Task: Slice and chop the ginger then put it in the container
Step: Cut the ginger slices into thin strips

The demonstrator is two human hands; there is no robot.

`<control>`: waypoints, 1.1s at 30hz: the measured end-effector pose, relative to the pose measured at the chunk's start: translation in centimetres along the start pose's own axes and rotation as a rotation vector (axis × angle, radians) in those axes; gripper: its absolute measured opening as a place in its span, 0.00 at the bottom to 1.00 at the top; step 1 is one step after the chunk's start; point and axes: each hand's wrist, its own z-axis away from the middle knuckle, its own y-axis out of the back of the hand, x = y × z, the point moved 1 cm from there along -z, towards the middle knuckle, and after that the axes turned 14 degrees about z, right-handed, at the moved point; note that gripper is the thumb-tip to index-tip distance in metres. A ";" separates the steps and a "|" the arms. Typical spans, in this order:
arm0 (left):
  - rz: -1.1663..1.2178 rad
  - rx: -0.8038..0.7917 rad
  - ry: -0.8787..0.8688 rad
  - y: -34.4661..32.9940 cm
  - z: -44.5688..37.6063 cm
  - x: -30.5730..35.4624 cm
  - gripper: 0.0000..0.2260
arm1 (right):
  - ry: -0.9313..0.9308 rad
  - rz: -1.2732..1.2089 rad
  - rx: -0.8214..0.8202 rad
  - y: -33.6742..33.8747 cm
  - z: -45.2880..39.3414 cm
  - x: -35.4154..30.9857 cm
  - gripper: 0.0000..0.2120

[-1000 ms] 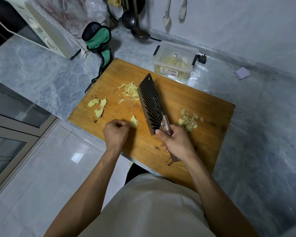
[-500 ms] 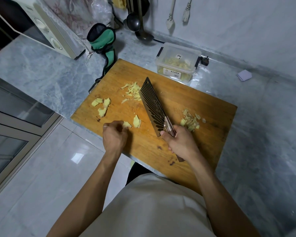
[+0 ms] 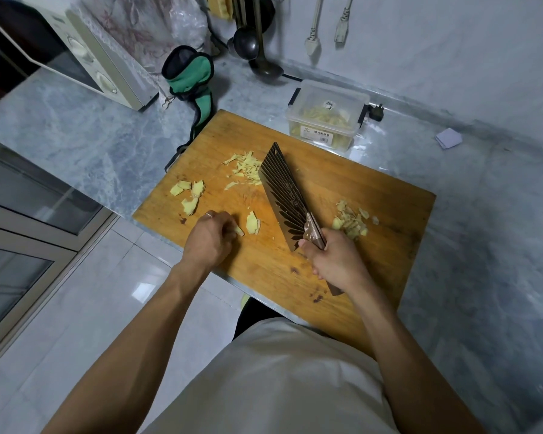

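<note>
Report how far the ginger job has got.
Done: the container already holds cut ginger, and shreds lie by the blade. In hand: the right hand grips the cleaver; the left hand pinches a ginger piece. Left: slices and the chopped pile remain on the board.

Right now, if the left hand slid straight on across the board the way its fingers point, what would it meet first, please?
Most likely the ginger slice just beyond the small piece the left hand pinches; past that lies the knife. Depth is hard to judge.
</note>
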 end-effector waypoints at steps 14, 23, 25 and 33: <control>0.019 -0.162 -0.464 -0.2 -0.9 1.8 0.11 | -0.017 -0.003 -0.017 0.1 0.1 -0.1 0.09; 0.298 0.136 0.219 -0.9 -0.2 3.6 0.10 | 0.001 0.012 -0.024 0.5 0.1 -0.4 0.14; 0.300 0.133 0.295 -1.6 -0.5 4.3 0.09 | 0.027 0.058 -0.011 0.6 0.2 -0.3 0.15; 0.444 0.009 0.613 -0.8 -2.3 5.1 0.07 | 0.172 0.346 -0.089 1.6 1.1 -0.2 0.15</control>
